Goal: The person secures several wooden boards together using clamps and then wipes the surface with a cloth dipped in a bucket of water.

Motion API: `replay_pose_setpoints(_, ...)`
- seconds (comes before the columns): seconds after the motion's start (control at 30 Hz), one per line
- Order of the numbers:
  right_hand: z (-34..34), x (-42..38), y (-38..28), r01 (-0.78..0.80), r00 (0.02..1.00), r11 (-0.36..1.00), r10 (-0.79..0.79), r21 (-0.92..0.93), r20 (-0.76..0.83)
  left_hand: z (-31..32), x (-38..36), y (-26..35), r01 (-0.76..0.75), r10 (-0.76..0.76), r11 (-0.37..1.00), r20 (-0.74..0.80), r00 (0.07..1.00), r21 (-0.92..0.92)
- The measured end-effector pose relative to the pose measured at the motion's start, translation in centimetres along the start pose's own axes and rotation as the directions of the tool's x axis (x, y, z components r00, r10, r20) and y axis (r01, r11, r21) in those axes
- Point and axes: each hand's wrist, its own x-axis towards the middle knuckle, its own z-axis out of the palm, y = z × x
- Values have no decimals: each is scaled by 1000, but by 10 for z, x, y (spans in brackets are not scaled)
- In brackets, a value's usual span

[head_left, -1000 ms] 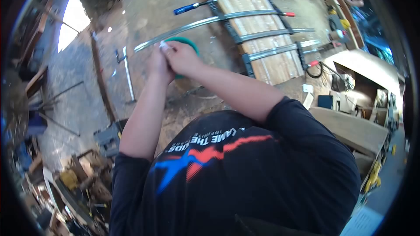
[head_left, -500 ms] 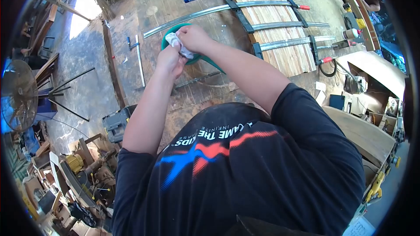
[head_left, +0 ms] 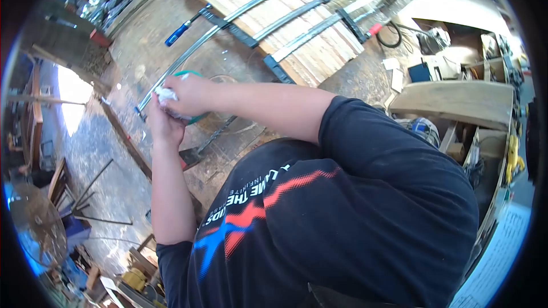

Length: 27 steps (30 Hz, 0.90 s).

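Observation:
A crumpled white cloth (head_left: 165,95) is bunched between my two hands. My right hand (head_left: 191,95) is closed over it from the right. Against the cloth's lower left side, my left hand (head_left: 165,122) presses with its fingers drawn together. Beneath both hands sits a green round container (head_left: 198,118), mostly hidden, with only parts of its rim showing. A long metal bar clamp (head_left: 191,51) runs past just beyond my hands.
Bar clamps hold a panel of wooden strips (head_left: 279,25) at the upper right of the workbench. One clamp has a blue handle (head_left: 178,33). A standing fan (head_left: 37,216) is at the left. Shelves with tools (head_left: 485,79) line the right side.
The view has swung, so the panel and my hands appear further left, with my hands lower. Both hands are still on the cloth over the green container.

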Motion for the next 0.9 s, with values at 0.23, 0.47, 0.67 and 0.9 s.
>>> replay_pose_setpoints(0.23, 45, -17, 9, 269, 944, 963, -266, -10, -195, -74, 78, 14, -62, 79, 991, 149, 986, -116)
replay_pose_setpoints(0.47, 25, 16, 23, -209, 907, 976, 215, -57, 363, -10, 43, -5, -446, 458, 889, -190, 868, 107)
replay_pose_setpoints(0.67, 25, 22, 14, -119, 878, 955, 229, -273, 419, 13, 30, 5, -345, 391, 920, -348, 852, 187)
replay_pose_setpoints(0.9, 23, 23, 5, -136, 870, 918, 291, -373, 397, 17, 38, 12, -357, 487, 837, -265, 832, 415)
